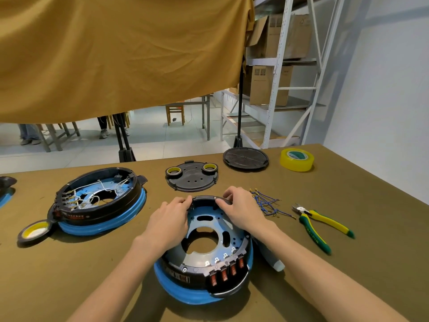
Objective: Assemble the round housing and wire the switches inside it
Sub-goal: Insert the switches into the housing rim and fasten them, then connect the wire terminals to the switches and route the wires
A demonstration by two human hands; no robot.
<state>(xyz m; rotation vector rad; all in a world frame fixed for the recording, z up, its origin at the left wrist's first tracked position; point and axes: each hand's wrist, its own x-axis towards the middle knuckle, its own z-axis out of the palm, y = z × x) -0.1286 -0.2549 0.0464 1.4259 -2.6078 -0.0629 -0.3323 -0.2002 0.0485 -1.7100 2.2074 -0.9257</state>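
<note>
At the bottom centre of the frame, a round housing (pixel 204 249) with a black ring, a blue rim and a blue inner plate lies on an olive-covered table (pixel 348 263). Four red switches (pixel 226 271) sit in a row on its nearest edge. Two bare forearms reach in from the bottom. The left hand (pixel 170 220) and right hand (pixel 239 205) both curl their fingers over the ring's far edge, gripping it; what the fingertips press is hidden. Right of the housing lie loose blue wires (pixel 267 204) and green-and-yellow cutters (pixel 321 225). At left sits a second housing (pixel 98 203) already full of white wiring, with a tape roll (pixel 34 232) beside it. Farther back are a dark cover plate (pixel 192 178), a round black lid (pixel 245 158) and a yellow tape roll (pixel 297 159).
</note>
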